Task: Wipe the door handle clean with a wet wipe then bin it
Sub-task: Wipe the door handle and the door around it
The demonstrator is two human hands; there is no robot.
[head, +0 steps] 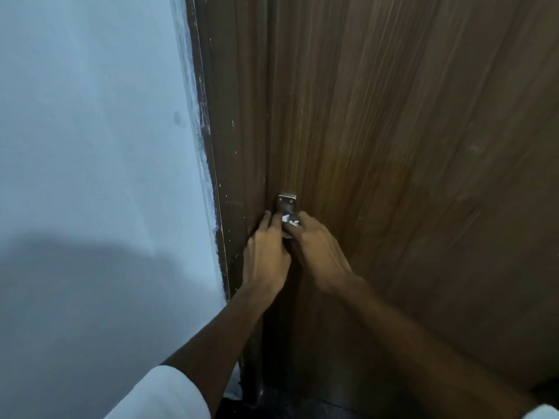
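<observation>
Both hands meet at the handle on the door: left hand curled around it, right hand pinching the wipe against it.

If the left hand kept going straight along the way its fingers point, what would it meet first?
The left hand points up along the door's edge; its fingertips sit just below the metal handle plate, so that would likely come first, though depth is unclear. The white wipe lies beside them.
</observation>
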